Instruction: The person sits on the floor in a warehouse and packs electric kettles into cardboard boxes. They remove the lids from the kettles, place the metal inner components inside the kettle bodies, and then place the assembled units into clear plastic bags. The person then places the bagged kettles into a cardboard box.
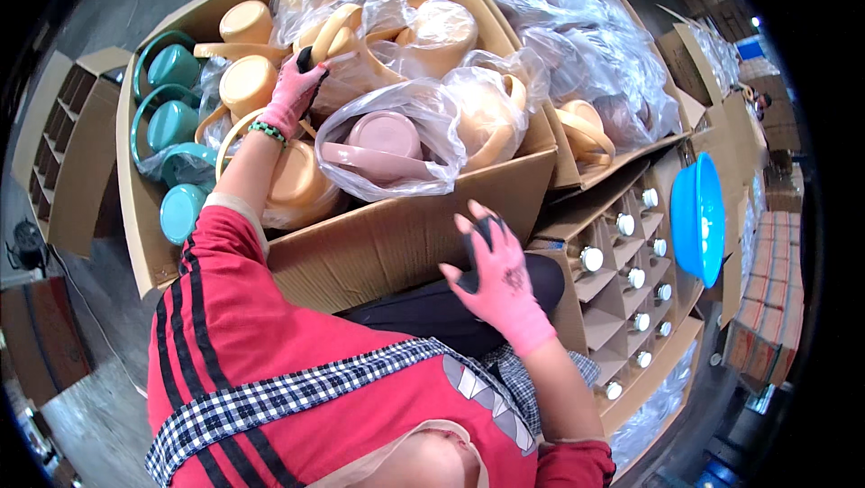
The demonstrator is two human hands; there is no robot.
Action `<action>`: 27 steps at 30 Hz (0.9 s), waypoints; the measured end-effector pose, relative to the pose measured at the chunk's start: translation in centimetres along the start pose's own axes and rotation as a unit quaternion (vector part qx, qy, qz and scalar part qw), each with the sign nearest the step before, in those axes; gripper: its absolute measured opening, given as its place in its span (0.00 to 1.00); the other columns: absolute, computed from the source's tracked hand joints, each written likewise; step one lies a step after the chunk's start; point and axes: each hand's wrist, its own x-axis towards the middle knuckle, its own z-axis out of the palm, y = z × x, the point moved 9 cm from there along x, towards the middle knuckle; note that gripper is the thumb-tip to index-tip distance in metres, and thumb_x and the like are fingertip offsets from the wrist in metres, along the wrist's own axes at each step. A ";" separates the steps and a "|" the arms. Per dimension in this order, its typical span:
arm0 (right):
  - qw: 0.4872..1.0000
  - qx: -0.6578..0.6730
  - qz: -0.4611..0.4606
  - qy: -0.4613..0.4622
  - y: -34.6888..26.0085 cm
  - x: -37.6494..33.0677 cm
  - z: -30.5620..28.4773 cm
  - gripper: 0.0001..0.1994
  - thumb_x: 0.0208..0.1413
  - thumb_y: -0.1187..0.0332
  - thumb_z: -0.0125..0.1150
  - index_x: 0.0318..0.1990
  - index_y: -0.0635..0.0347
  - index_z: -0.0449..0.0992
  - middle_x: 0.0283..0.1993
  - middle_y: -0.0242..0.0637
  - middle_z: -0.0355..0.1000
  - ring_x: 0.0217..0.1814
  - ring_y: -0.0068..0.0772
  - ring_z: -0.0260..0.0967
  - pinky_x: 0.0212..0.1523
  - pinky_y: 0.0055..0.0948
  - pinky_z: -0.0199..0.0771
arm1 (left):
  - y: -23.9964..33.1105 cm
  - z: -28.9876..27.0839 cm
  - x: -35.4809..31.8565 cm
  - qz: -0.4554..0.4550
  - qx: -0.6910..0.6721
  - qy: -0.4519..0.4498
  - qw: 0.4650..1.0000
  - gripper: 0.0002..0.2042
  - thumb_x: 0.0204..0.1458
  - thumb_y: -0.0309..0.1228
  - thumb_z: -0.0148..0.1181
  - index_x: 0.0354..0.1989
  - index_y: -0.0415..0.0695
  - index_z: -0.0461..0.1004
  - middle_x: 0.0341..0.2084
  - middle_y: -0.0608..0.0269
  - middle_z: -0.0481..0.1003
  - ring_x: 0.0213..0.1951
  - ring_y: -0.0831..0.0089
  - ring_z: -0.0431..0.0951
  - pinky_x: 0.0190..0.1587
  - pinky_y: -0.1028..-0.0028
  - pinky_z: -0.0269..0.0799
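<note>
My left hand [295, 91], in a pink glove with black fingertips, reaches into a large cardboard box [387, 236]. Its fingers curl by a peach jug [335, 33] and clear plastic; what they grip is partly hidden. Around it lie more peach jugs with wide handles, such as one peach jug [248, 82] beside the wrist. A mauve jug [386, 135] sits in an open plastic bag [338, 177] near the box's front wall. My right hand [496, 276], gloved alike, hovers in front of that wall with fingers spread and nothing in them.
Teal jugs [173, 126] line the box's left side. Behind right, a second carton holds plastic-wrapped jugs [581, 127]. To my right stands a divided carton [613, 308] of white-capped bottles, with a blue basin [698, 218] beyond it. An open partitioned carton [68, 145] stands at far left.
</note>
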 end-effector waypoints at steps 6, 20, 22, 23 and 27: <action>0.993 -0.046 0.100 0.051 6.8 -12.4 0.4 0.21 0.40 0.68 0.57 0.45 0.63 0.65 0.50 0.46 0.60 0.55 0.49 0.54 0.53 0.42 0.55 | 2.5 2.6 -0.4 -0.088 0.098 -0.064 0.989 0.12 0.41 0.33 0.59 0.31 0.37 0.71 0.18 0.70 0.69 0.20 0.82 0.65 0.23 0.80 0.61; 0.968 0.043 0.113 0.222 6.2 -16.2 -0.3 0.22 0.40 0.69 0.57 0.46 0.65 0.64 0.51 0.48 0.59 0.54 0.50 0.54 0.54 0.40 0.54 | 44.3 6.9 -9.1 0.286 -0.098 -0.105 0.947 0.09 0.44 0.28 0.54 0.33 0.37 0.71 0.23 0.71 0.70 0.24 0.83 0.68 0.27 0.84 0.63; 0.936 0.165 0.126 0.286 6.9 -17.0 -2.6 0.22 0.40 0.69 0.58 0.45 0.67 0.63 0.49 0.50 0.60 0.51 0.52 0.57 0.53 0.39 0.57 | 48.6 8.3 -13.3 0.353 -0.067 -0.086 0.929 0.09 0.46 0.28 0.53 0.33 0.37 0.71 0.23 0.71 0.70 0.25 0.83 0.67 0.28 0.83 0.63; 0.915 0.168 0.107 0.351 6.6 -17.4 -5.0 0.24 0.40 0.70 0.60 0.46 0.69 0.62 0.47 0.52 0.61 0.49 0.51 0.60 0.51 0.35 0.59 | 50.0 9.0 -14.9 0.400 -0.133 -0.134 0.897 0.08 0.47 0.28 0.52 0.33 0.38 0.71 0.24 0.71 0.70 0.26 0.83 0.67 0.29 0.83 0.63; 0.843 0.139 0.065 0.516 4.4 -18.7 -13.8 0.32 0.41 0.67 0.62 0.53 0.67 0.55 0.51 0.50 0.58 0.55 0.48 0.55 0.55 0.37 0.54 | 53.7 12.4 -22.8 0.382 -0.316 -0.219 0.841 0.06 0.49 0.29 0.51 0.31 0.41 0.70 0.23 0.70 0.69 0.25 0.81 0.68 0.30 0.82 0.64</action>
